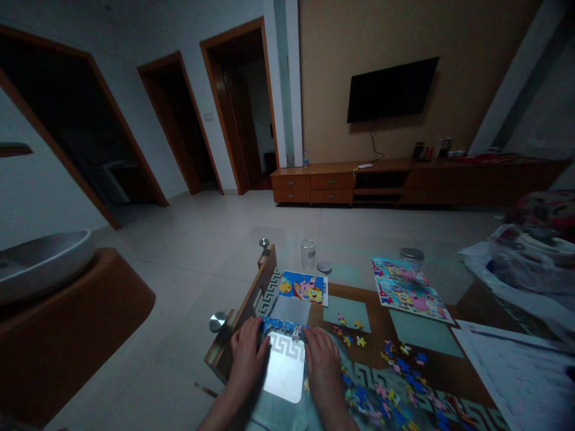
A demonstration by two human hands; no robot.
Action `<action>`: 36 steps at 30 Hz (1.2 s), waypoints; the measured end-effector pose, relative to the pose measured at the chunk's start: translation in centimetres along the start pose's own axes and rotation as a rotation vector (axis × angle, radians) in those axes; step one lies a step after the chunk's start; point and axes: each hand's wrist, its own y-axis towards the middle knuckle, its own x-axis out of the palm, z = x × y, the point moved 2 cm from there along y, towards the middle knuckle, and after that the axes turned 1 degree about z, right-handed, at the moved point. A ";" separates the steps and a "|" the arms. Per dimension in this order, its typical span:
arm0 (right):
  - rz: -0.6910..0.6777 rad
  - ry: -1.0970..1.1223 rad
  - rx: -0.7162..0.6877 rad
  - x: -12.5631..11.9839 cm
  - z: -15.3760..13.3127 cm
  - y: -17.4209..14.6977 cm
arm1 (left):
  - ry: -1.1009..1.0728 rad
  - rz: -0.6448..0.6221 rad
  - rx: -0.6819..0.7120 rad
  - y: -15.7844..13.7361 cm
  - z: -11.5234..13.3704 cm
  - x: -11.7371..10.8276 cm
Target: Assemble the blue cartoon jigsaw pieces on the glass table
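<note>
A narrow strip of joined blue jigsaw pieces (284,326) lies on the glass-topped table in front of me. My left hand (248,347) is at its left end, with fingers curled against the edge and the thumb beside it. At the opposite end, my right hand (322,356) presses bent fingers against the strip. Between my wrists, a bright white rounded patch (285,374) shows a key pattern; I cannot tell whether it is glare. Loose jigsaw pieces (399,371) in blue, yellow and pink are scattered right of my right hand.
Beyond my hands lies a cartoon picture card (303,288). A glass jar (308,254) stands behind it, beside a round lid (324,267). Cartoon sheets (411,290), a lidded jar (412,256), printed paper (516,371) and a plastic bag (516,269) occupy the right. A stone basin (45,260) stands left.
</note>
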 end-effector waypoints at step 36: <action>0.200 0.201 -0.279 -3.5 -0.8 -4.7 | -0.091 0.014 0.339 -3.9 8.0 0.3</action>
